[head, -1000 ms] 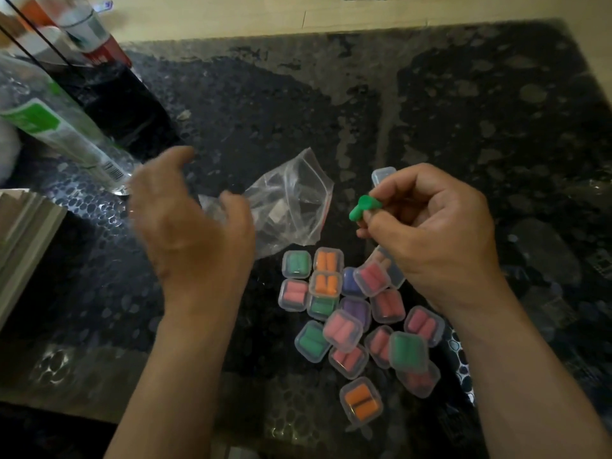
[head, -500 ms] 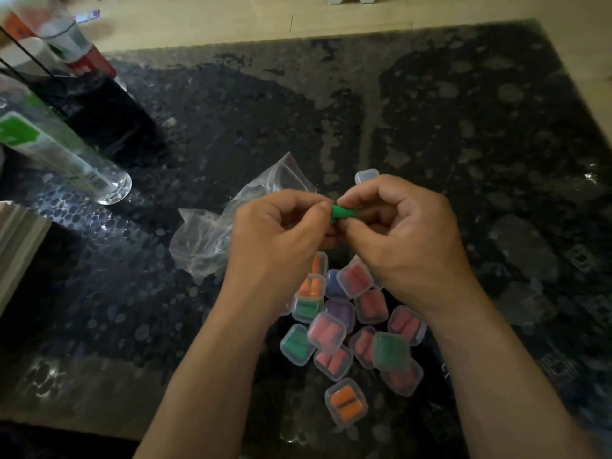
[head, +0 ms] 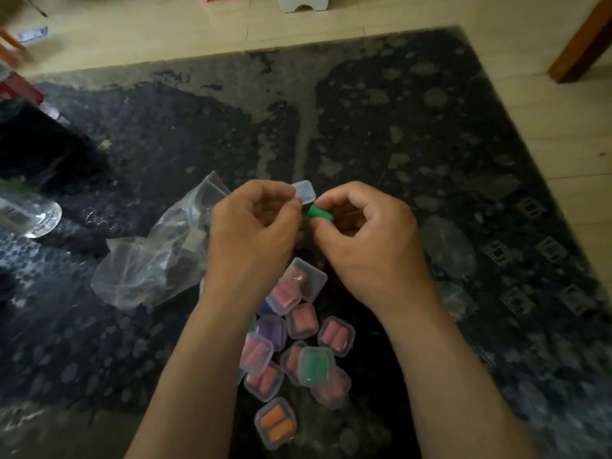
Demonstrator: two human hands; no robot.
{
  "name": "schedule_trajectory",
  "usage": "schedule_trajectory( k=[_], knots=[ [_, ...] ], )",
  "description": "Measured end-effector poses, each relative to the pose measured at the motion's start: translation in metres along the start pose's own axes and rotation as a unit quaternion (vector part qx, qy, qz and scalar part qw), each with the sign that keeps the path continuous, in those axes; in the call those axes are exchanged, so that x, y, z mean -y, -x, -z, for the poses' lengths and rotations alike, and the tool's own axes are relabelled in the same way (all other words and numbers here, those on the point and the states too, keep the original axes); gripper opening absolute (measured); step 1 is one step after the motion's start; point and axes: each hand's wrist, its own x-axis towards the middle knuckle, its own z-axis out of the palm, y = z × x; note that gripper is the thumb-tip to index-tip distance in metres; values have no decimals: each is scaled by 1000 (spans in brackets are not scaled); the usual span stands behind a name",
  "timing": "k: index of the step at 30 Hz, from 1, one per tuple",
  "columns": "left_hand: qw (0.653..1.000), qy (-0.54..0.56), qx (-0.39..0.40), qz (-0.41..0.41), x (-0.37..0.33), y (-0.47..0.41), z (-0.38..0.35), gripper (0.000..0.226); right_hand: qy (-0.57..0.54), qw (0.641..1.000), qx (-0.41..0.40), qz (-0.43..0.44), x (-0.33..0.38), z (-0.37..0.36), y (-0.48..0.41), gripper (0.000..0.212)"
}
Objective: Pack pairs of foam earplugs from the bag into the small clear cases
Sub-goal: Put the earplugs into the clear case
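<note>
Head view, hands: left hand (head: 255, 223) is pinched shut on an empty clear case (head: 304, 191), lid flipped up toward 12 o'clock. Right hand (head: 367, 233) is pinched on green earplugs (head: 320, 213) just beside that case, at its 4 o'clock.

What changed: a second ago the left hand was empty and open over the bag; half a second ago both hands met on the green foam. Now a case is in play, so the plugs look about to go in.

Count: can't tell if it's one plug or two in the fingers — it's blurry.

Bag: crumpled plastic bag (head: 155, 256) lies at 9 o'clock of the hands, on the dark table (head: 430, 144).

Done pile: filled cases (head: 298, 352) are clustered at 6 o'clock under the wrists — pink, purple, green, orange.

Progress: my guess is well along, since the pile is big and the bag looks near empty.

Also there: a bottle (head: 26, 213) at far 9 o'clock.
</note>
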Motion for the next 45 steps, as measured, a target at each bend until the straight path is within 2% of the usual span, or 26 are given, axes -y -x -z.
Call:
schedule_trajectory(
  k=[2, 5, 7, 9, 12, 15, 20, 23, 28, 31, 34, 39, 42, 45],
  knots=[
    [993, -108, -16, -47, 4, -5, -5, 21, -1, 999, -32, -2, -1, 2, -1, 10],
    [962, -258, -12, -88, 6, -11, -8, 28, -32, 996, -82, -30, 4, 4, -1, 8],
    [940, -327, 11, -96, 8, -24, -9, 42, -62, 991, -103, -66, 8, 6, -1, 8],
    [914, -391, 50, -96, 8, -38, -15, 42, -92, 984, -107, -106, 10, 10, 0, 8],
    [886, -446, 99, -82, 9, -53, -26, 33, -123, 973, -118, -157, 10, 18, -1, 10],
    [883, -455, 91, -71, 10, -54, -30, 35, -152, 963, -131, -181, 8, 27, -4, 12],
    [924, -368, 70, -71, -3, -38, -28, 26, -152, 959, -123, -204, 8, 30, -6, 14],
    [950, -296, 46, -84, -11, -15, -17, 25, -199, 948, -117, -218, 15, 24, -7, 11],
    [983, -166, 19, -78, -13, 27, 20, 33, -307, 909, -53, -277, 38, 11, 1, 20],
    [992, -100, 5, -76, -8, 44, 41, 34, -288, 901, -15, -326, 50, 0, 8, 25],
    [995, -52, 10, -79, 0, 53, 58, 37, -299, 886, 38, -353, 58, -9, 15, 21],
    [993, -22, 9, -113, 5, 59, 79, 29, -230, 903, 189, -309, 62, -19, 20, 24],
    [992, -17, 14, -123, 9, 56, 88, 34, -188, 907, 271, -260, 66, -24, 24, 27],
    [992, -42, 15, -117, 14, 54, 92, 45, -169, 913, 298, -221, 66, -31, 27, 29]
  ],
)
